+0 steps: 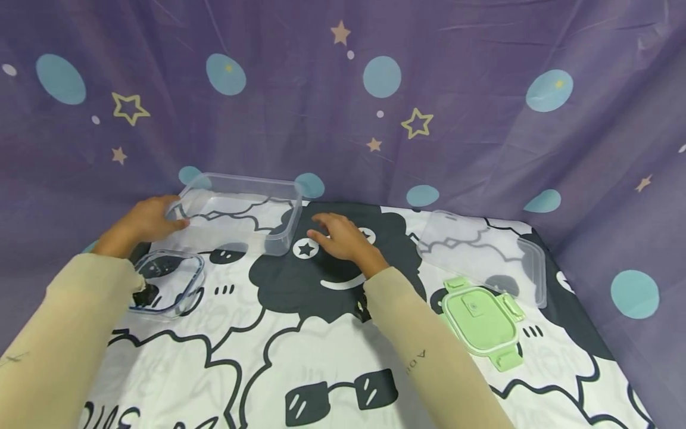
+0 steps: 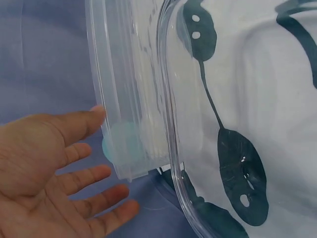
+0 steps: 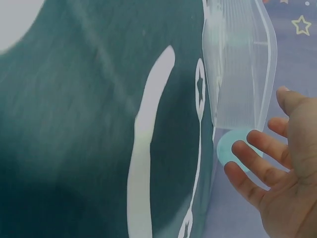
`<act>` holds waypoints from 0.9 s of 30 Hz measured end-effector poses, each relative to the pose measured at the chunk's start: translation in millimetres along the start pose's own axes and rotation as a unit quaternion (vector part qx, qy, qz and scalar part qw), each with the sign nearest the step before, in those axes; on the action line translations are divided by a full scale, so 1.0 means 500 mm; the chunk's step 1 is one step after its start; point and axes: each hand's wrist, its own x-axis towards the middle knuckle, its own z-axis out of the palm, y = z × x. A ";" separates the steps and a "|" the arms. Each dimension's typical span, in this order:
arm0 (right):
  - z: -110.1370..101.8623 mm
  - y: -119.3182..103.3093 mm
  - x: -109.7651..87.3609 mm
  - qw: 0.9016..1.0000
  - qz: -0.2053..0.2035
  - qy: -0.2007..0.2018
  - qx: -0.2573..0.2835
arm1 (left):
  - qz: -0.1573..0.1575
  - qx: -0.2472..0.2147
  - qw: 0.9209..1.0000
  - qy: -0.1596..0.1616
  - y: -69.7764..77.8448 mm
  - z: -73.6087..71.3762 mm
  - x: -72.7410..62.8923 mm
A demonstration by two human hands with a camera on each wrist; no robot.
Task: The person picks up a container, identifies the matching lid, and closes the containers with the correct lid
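Note:
A large clear plastic box (image 1: 283, 243) stands at the back left, by the purple curtain. At its left side is my left hand (image 1: 152, 219), fingers spread, with the thumb tip at the rim; whether it touches cannot be told. The left wrist view shows the same hand (image 2: 59, 168) beside the box wall (image 2: 119, 94). My right hand (image 1: 343, 237) hovers a little right of the box, its fingers apart and loosely bent around nothing. In front of the left hand sits a clear glass container (image 1: 197, 283), partly hidden by the left sleeve.
On the right lie a large clear plastic lid (image 1: 536, 268) and, in front of it, a green lid (image 1: 479, 322) with clips. A black-and-white patterned cloth (image 1: 300, 345) covers the surface. The purple curtain (image 1: 300, 107) hangs along the back and right.

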 end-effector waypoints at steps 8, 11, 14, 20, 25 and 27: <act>0.034 -0.019 0.024 0.998 -0.002 0.012 0.063 | -0.037 -0.036 0.999 0.002 -0.020 -0.001 0.004; 0.046 -0.029 0.031 0.995 0.009 0.025 0.098 | -0.052 -0.067 0.996 -0.002 -0.030 0.002 0.004; 0.059 -0.038 0.039 0.989 0.033 0.047 0.134 | -0.077 -0.108 0.991 -0.011 -0.040 0.004 0.004; 0.081 -0.055 0.050 0.947 0.121 0.079 0.288 | -0.115 -0.179 0.976 -0.033 -0.049 0.008 0.008; 0.091 -0.064 0.060 0.852 0.185 0.093 0.482 | -0.131 -0.221 0.966 -0.011 -0.059 0.021 0.018; 0.092 -0.067 0.066 0.817 0.203 0.096 0.531 | -0.147 -0.237 0.960 0.011 -0.064 0.028 0.025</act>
